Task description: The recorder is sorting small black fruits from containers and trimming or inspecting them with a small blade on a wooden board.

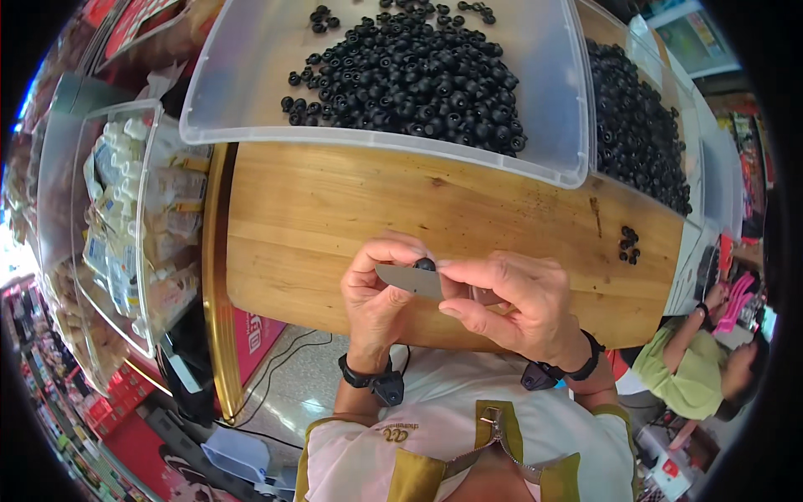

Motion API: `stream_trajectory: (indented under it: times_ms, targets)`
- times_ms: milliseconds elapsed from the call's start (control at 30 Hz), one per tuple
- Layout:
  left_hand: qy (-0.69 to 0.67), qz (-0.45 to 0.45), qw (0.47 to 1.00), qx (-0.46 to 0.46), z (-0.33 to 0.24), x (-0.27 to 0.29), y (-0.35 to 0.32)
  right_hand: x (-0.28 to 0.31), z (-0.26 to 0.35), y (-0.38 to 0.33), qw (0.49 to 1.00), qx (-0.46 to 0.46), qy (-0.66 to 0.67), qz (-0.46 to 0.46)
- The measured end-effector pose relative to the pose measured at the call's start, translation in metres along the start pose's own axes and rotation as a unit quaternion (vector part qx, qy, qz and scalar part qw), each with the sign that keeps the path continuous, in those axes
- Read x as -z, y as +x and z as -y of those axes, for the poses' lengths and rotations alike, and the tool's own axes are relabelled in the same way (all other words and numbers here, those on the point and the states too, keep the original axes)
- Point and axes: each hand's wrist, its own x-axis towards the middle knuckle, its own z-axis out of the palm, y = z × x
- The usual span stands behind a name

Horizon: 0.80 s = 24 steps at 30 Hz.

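Over the near part of the wooden table, my left hand (376,289) has its thumb and fingers closed around a small glossy black ball-shaped piece (425,264). A flat grey blade (410,280) lies across the front of that piece and hides part of it. My right hand (519,297) is closed at the blade's right end, with its index fingertip beside the black piece. The blade's grip is mostly hidden by my right fingers. Beyond my hands, a clear plastic bin (376,138) holds a heap of similar black pieces (418,79), some showing round openings.
A second clear bin (598,167) of black pieces stands at the right. Several loose black pieces (629,244) lie on the wooden table (293,226). At left, a clear container (150,251) holds bagged white items. A person in a green shirt (686,368) sits at right.
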Motion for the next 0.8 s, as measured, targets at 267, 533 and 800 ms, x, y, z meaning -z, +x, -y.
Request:
stream_trajectory:
  times_ms: [267, 533, 800]
  targets:
    - [-0.011, 0.023, 1.000, 0.009, -0.001, -0.008, -0.016, -0.001, 0.018, -0.027, 1.000, -0.023, 0.013, -0.017]
    - [-0.015, 0.059, 0.998, -0.026, 0.003, -0.017, -0.045, 0.001, 0.039, -0.059, 1.000, 0.004, -0.007, -0.015]
    - [0.024, 0.068, 0.997, -0.037, 0.011, -0.036, -0.067, 0.012, 0.038, -0.090, 0.998, 0.026, 0.027, -0.043]
